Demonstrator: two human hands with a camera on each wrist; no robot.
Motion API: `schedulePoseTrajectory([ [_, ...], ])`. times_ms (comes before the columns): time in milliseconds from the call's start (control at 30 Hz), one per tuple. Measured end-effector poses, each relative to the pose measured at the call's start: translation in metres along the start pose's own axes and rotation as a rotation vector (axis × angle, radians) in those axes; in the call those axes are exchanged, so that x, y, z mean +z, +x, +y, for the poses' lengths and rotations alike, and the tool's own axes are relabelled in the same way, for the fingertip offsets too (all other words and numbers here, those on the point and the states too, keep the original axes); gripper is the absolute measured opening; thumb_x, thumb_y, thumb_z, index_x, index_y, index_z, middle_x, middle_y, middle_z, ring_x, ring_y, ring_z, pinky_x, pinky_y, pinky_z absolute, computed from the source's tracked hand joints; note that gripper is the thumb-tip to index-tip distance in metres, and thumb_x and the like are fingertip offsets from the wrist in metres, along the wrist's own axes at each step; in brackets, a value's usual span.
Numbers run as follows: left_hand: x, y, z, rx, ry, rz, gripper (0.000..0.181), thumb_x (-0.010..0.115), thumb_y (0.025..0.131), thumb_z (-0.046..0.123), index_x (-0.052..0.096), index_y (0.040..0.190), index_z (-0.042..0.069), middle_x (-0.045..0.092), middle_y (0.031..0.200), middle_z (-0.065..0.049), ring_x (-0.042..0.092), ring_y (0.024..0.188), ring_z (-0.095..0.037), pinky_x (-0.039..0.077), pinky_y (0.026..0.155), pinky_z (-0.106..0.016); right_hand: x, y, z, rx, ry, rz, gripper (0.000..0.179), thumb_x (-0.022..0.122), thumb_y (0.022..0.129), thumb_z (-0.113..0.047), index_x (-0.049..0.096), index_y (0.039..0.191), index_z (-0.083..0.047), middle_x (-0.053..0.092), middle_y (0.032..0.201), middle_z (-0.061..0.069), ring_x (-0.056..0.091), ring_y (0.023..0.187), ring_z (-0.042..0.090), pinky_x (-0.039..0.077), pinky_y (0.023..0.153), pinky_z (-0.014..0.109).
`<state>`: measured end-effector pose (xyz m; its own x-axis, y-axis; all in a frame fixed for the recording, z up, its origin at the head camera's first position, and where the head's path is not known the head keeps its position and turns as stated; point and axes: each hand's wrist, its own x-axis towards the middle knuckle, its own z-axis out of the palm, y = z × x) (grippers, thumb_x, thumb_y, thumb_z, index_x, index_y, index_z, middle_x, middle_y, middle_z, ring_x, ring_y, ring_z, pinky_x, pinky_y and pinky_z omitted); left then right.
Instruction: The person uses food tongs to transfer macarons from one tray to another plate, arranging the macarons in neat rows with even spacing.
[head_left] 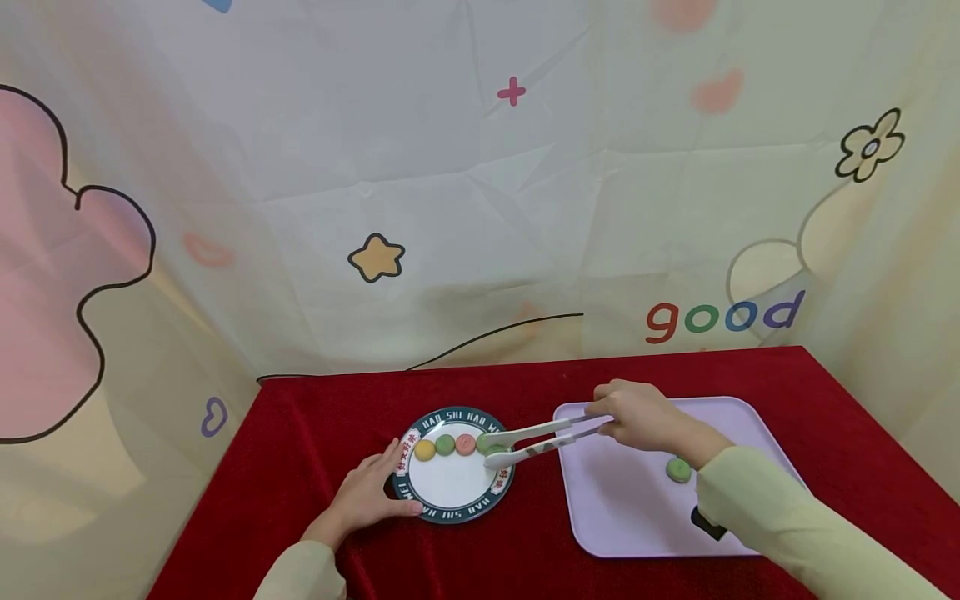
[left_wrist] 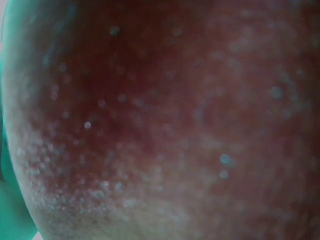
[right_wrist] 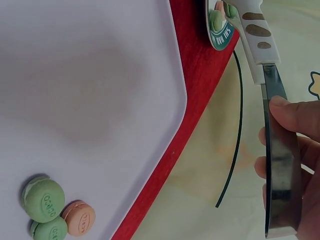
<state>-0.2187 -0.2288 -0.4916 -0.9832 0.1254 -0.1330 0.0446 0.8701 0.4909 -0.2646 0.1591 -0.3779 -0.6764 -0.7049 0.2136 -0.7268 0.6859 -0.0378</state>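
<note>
My right hand (head_left: pixel 637 414) grips a pair of tongs (head_left: pixel 532 432) by its metal arms; the white, brown-spotted ends reach over the plate's right side. Between or beside the tong tips is green macaron (head_left: pixel 486 442), partly covered. A round plate (head_left: pixel 448 516) with a dark lettered rim bears a row of macarons: a yellow macaron (head_left: pixel 424 450), a green macaron (head_left: pixel 445 444) and a pink macaron (head_left: pixel 465 444). My left hand (head_left: pixel 363 492) touches the plate's left rim, its thumb and fingers spread apart. The left wrist view is too blurred to read.
To the right lies a lilac tray (head_left: pixel 600 533) with a green macaron (head_left: pixel 678 470); the right wrist view shows a pink macaron (right_wrist: pixel 80 218) and two green ones in it. A red cloth (head_left: pixel 322 433) covers the table, with a patterned curtain (head_left: pixel 480 208) behind.
</note>
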Motion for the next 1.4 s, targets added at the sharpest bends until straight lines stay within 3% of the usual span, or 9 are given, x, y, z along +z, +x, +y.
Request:
schedulePoseTrajectory([
  [700, -0.001, 0.001, 0.001, -0.012, -0.004, -0.012, 0.106, 0.067, 0.056, 0.064, 0.023, 0.141, 0.018, 0.028, 0.144, -0.007, 0.028, 0.125, -0.031, 0.035, 0.093, -0.056, 0.014, 0.016, -0.012, -0.083, -0.029, 0.034, 0.015, 0.071, 0.068, -0.009, 0.069, 0.081, -0.016, 0.055, 0.069, -0.002, 0.047, 0.065, 0.01, 0.037, 0.05, 0.019],
  [967, -0.001, 0.002, 0.0, -0.016, 0.004, -0.016, 0.107, 0.067, 0.056, 0.065, 0.023, 0.141, 0.018, 0.028, 0.144, -0.006, 0.029, 0.125, -0.03, 0.037, 0.092, -0.055, 0.021, 0.023, -0.017, -0.076, -0.015, 0.023, 0.015, 0.07, 0.069, -0.011, 0.07, 0.082, -0.018, 0.054, 0.069, -0.007, 0.049, 0.067, 0.009, 0.039, 0.052, 0.02],
  [1400, 0.0, 0.001, 0.0, -0.013, -0.001, -0.013, 0.106, 0.067, 0.056, 0.065, 0.023, 0.141, 0.018, 0.028, 0.144, -0.006, 0.028, 0.125, -0.031, 0.035, 0.094, -0.056, 0.03, 0.032, -0.027, -0.11, -0.049, 0.033, 0.011, 0.069, 0.07, -0.012, 0.067, 0.08, -0.017, 0.053, 0.069, -0.004, 0.048, 0.066, 0.012, 0.038, 0.05, 0.022],
])
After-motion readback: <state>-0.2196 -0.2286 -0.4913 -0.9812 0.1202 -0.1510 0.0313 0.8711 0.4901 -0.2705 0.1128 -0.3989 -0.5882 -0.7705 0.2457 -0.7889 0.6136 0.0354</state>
